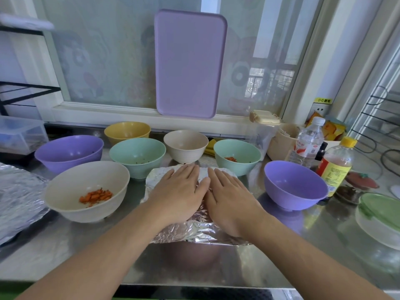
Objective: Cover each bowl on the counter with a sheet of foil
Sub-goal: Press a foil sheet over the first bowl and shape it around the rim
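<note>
A crinkled foil sheet (190, 231) lies over a bowl at the counter's front centre; the bowl itself is hidden under it. My left hand (180, 191) and my right hand (229, 198) press flat on top of the foil, side by side, fingers straight. Uncovered bowls stand around it: a cream bowl with chopped carrot (86, 191), a purple bowl (69, 152), a yellow bowl (127, 132), a green bowl (137, 155), a cream bowl (185, 146), a green bowl with some carrot (237, 155) and a purple bowl (295, 185). More foil (19, 198) lies at the left.
A lilac tray (188, 63) leans against the window. At the right stand a water bottle (307, 144), a yellow-capped sauce bottle (336, 165) and a green-lidded glass container (381, 217). A clear plastic box (19, 135) sits at the far left.
</note>
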`<state>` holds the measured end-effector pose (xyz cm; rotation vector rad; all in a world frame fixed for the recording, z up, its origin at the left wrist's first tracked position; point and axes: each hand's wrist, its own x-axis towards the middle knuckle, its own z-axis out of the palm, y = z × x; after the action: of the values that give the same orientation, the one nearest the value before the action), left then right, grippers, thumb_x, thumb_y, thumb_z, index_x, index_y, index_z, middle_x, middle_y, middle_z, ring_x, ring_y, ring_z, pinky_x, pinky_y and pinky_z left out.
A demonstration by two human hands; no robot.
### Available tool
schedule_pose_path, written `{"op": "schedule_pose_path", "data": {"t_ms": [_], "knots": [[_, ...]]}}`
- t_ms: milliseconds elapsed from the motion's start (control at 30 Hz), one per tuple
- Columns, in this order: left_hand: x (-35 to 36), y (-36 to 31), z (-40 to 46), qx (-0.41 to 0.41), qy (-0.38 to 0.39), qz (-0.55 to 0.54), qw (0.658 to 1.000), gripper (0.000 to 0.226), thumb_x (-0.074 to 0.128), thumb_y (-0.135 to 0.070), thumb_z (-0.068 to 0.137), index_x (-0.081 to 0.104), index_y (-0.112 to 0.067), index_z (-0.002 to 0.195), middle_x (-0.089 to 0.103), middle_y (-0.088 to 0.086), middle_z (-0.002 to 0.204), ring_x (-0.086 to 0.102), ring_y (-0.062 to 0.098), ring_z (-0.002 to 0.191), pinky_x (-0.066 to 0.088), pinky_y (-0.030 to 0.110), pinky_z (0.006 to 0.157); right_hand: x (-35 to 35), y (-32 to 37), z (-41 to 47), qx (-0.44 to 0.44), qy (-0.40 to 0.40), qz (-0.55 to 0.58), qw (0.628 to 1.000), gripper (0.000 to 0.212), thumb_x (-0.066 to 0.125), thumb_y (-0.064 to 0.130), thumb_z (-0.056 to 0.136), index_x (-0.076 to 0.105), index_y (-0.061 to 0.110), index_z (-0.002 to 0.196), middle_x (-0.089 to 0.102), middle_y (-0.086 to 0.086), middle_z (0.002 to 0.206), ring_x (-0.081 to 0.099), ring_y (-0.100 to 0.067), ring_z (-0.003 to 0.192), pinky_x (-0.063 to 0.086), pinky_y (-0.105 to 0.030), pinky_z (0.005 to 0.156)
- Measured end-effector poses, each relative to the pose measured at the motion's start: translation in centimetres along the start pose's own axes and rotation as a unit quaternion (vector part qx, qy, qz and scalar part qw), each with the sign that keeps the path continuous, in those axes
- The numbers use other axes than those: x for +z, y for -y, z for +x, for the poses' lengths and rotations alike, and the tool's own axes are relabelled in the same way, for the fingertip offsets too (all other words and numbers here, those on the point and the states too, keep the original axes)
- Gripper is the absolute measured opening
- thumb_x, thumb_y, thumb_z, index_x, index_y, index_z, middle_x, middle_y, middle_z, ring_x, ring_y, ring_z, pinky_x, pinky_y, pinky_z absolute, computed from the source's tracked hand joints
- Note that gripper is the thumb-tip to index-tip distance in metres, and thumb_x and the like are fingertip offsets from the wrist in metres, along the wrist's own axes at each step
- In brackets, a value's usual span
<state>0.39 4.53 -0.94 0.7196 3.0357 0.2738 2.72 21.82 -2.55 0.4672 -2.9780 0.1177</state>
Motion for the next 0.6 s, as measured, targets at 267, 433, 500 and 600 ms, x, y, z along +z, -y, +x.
{"op": "schedule_pose_path", "data": {"t_ms": [267, 433, 500, 600], "knots": [[-0.3, -0.6, -1.5, -0.002, -0.075, -0.077, 0.994, 0.072, 0.01, -0.058, 0.108, 0.023, -0.015, 0.165, 0.025, 0.002, 0.172, 0.019, 0.016, 0.157, 0.014, 0.034, 0.128, 0.1, 0.6, 1.7, -0.033, 0.002, -0.011, 0.999, 0.076, 0.005, 0.043, 0.098, 0.024, 0.011, 0.165, 0.022, -0.014, 0.17, 0.02, -0.03, 0.158, 0.02, -0.048, 0.129], [-0.2, 0.2, -4.2, 0.001, -0.028, -0.063, 0.998, 0.111, 0.009, -0.091, 0.085, -0.001, -0.019, 0.169, -0.006, -0.002, 0.177, -0.006, 0.009, 0.161, 0.002, 0.032, 0.131, -0.3, 0.6, 1.6, 0.006, 0.019, 0.028, 0.999, 0.095, -0.006, 0.062, 0.091, 0.022, 0.008, 0.164, 0.01, -0.01, 0.175, 0.008, -0.024, 0.162, 0.011, -0.04, 0.13], [-0.5, 0.5, -4.4, -0.013, 0.008, -0.039, 0.999, 0.127, 0.018, -0.098, 0.074, -0.018, -0.018, 0.166, -0.023, -0.004, 0.173, -0.018, 0.007, 0.159, -0.007, 0.028, 0.126, -0.2, 0.5, 1.8, 0.007, 0.023, 0.019, 1.0, 0.104, -0.012, 0.063, 0.084, 0.03, 0.007, 0.16, 0.013, -0.012, 0.175, 0.011, -0.025, 0.161, 0.013, -0.041, 0.129], [-0.6, 0.7, -4.4, -0.014, 0.03, -0.018, 0.999, 0.142, 0.03, -0.105, 0.066, -0.024, -0.017, 0.163, -0.029, -0.004, 0.171, -0.022, 0.007, 0.158, -0.008, 0.027, 0.122, -0.5, 0.7, 1.6, 0.02, 0.01, 0.043, 0.999, 0.095, -0.004, 0.063, 0.091, 0.027, 0.007, 0.161, 0.022, -0.012, 0.172, 0.018, -0.025, 0.159, 0.016, -0.041, 0.129]]}}
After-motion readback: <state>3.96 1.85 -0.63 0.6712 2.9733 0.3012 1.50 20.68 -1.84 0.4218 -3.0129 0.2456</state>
